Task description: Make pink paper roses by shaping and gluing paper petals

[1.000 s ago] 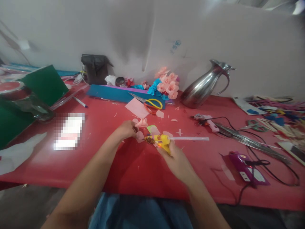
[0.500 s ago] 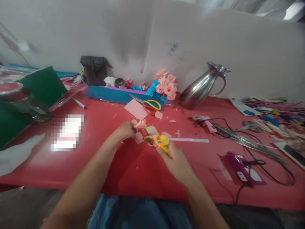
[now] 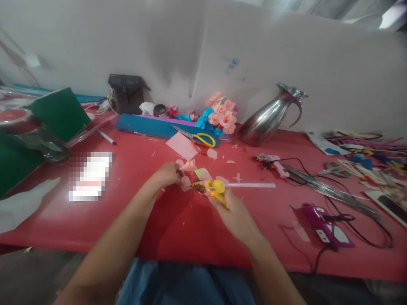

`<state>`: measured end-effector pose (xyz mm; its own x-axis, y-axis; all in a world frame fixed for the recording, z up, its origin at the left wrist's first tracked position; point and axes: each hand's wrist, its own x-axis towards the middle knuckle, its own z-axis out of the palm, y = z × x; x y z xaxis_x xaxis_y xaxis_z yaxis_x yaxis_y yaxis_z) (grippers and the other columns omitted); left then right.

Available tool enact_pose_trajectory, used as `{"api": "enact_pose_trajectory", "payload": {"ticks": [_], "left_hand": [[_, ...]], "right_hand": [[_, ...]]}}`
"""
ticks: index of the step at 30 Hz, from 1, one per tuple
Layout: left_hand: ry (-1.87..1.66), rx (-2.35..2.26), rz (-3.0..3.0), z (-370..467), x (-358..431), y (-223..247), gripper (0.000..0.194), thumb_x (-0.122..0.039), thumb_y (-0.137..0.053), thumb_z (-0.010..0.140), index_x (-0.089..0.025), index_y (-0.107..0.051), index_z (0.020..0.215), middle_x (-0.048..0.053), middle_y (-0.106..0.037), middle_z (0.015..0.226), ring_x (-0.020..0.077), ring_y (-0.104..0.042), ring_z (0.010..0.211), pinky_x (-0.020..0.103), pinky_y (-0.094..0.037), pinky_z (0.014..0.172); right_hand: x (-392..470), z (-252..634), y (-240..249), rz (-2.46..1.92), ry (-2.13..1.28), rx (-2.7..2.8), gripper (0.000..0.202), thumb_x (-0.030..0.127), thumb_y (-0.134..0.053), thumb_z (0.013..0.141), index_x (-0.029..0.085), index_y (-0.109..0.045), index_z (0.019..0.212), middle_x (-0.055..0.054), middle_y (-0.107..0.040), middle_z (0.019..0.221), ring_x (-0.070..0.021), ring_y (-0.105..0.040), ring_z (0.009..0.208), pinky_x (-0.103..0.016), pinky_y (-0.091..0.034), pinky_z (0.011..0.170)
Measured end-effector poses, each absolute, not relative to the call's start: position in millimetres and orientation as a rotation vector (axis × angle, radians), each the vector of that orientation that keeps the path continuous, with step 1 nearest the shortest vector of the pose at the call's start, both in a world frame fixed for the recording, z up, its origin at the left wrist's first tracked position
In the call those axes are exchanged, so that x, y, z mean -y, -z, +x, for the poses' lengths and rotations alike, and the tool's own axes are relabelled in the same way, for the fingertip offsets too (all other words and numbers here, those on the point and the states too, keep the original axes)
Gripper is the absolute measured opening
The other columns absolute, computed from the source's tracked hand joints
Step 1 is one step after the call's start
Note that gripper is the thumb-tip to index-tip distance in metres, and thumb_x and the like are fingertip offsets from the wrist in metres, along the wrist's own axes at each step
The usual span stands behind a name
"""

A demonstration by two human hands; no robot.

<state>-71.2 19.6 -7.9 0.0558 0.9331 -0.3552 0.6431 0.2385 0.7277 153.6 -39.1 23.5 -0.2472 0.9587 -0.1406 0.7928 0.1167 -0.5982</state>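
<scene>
My right hand (image 3: pixel 237 216) is wrapped round the grip of a yellow hot glue gun (image 3: pixel 210 187), which has a small orange light glowing on it. A long clear glue stick (image 3: pixel 251 185) sticks out of its back end to the right. The nozzle points left, at a pink paper petal (image 3: pixel 185 183) beside my left fingers; whether it touches is too blurred to tell. My left hand (image 3: pixel 169 174) pinches pink paper flower pieces (image 3: pixel 188 165). Loose pink and light green paper pieces (image 3: pixel 202 173) lie just behind the gun.
Yellow-handled scissors (image 3: pixel 205 137) and a pink paper sheet (image 3: pixel 182 146) lie ahead. Behind them are a paper flower bunch (image 3: pixel 222 116) and a steel jug (image 3: pixel 270 114). Rightward are a pink glue gun (image 3: pixel 276 164), wires (image 3: pixel 330 190) and a purple power strip (image 3: pixel 327 224) with cords. A jar (image 3: pixel 38 140) lies left.
The glue stick's far end sits slightly closer to the gun. Both hands stay in nearly the same place.
</scene>
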Motion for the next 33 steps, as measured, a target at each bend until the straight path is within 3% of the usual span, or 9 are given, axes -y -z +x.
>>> {"api": "enact_pose_trajectory", "payload": {"ticks": [9,12,16,18,25,29,31,33], "left_hand": [[-0.421,-1.674,1.480,-72.4,-20.9,8.8,0.018,-0.013,-0.067,0.049,-0.016,-0.060,0.065,0.002,-0.065,0.068,0.0146,-0.058,0.062,0.021,-0.040,0.053],[-0.430,-1.674,1.455,-72.1,-20.5,8.5,0.018,-0.014,-0.067,0.049,-0.016,-0.059,0.065,0.002,-0.064,0.067,0.0149,-0.058,0.062,0.021,-0.040,0.053],[-0.496,-1.626,1.382,-71.5,-17.9,5.2,0.015,-0.015,-0.067,0.050,-0.016,-0.056,0.061,0.002,-0.063,0.066,0.0150,-0.058,0.061,0.021,-0.040,0.052],[-0.561,-1.563,1.314,-70.9,-15.8,1.3,0.014,-0.016,-0.066,0.052,-0.016,-0.056,0.061,0.003,-0.065,0.069,0.0152,-0.059,0.064,0.022,-0.041,0.054],[-0.762,-1.469,1.239,-68.8,-10.1,-9.1,0.014,-0.026,-0.067,0.059,-0.016,-0.062,0.068,0.003,-0.066,0.073,0.0175,-0.060,0.074,0.024,-0.044,0.066],[-0.867,-1.378,1.272,-64.4,-9.9,-9.2,0.016,-0.028,-0.065,0.062,-0.014,-0.063,0.069,0.005,-0.067,0.076,0.0184,-0.061,0.076,0.026,-0.044,0.068],[-0.884,-1.353,1.330,-60.1,-9.3,-10.9,0.017,-0.028,-0.064,0.063,-0.013,-0.064,0.071,0.004,-0.067,0.075,0.0182,-0.061,0.076,0.025,-0.043,0.068],[-0.881,-1.358,1.401,-55.4,-8.7,-12.1,0.017,-0.028,-0.062,0.064,-0.013,-0.065,0.072,0.003,-0.065,0.072,0.0171,-0.060,0.073,0.024,-0.043,0.065]], "right_hand": [[39.6,157.1,-23.9,-1.773,-0.760,2.130,0.038,0.043,-0.042,0.084,0.018,-0.048,0.110,-0.012,-0.068,0.088,-0.0276,-0.064,0.083,-0.031,-0.044,0.064],[33.9,165.9,-27.5,-1.694,-0.814,1.987,0.039,0.045,-0.046,0.081,0.019,-0.049,0.109,-0.009,-0.067,0.089,-0.0238,-0.063,0.082,-0.029,-0.044,0.064],[7.3,191.4,-31.2,-1.626,-0.919,1.670,0.040,0.051,-0.050,0.075,0.017,-0.053,0.096,0.001,-0.058,0.060,-0.0139,-0.053,0.050,-0.024,-0.038,0.047],[-12.7,208.7,-29.5,-1.695,-0.906,1.496,0.038,0.051,-0.052,0.072,0.015,-0.054,0.086,0.003,-0.050,0.051,-0.0115,-0.047,0.043,-0.023,-0.034,0.043],[-64.0,267.0,-19.7,-2.260,-0.455,1.721,0.031,0.043,-0.044,0.078,0.017,-0.058,0.067,-0.008,-0.062,0.060,-0.0205,-0.059,0.060,-0.030,-0.039,0.056],[-54.8,250.4,-33.0,-2.163,0.135,1.855,0.027,0.036,-0.048,0.078,0.015,-0.064,0.081,-0.016,-0.065,0.088,-0.0284,-0.057,0.090,-0.039,-0.039,0.076],[-43.7,220.9,-43.6,-1.828,0.029,2.024,0.029,0.037,-0.046,0.080,0.016,-0.065,0.086,-0.013,-0.066,0.092,-0.0251,-0.057,0.091,-0.037,-0.039,0.081],[-33.6,184.9,-52.8,-1.445,-0.333,2.252,0.027,0.037,-0.047,0.080,0.019,-0.066,0.088,-0.007,-0.067,0.093,-0.0196,-0.059,0.089,-0.032,-0.041,0.081]]}}
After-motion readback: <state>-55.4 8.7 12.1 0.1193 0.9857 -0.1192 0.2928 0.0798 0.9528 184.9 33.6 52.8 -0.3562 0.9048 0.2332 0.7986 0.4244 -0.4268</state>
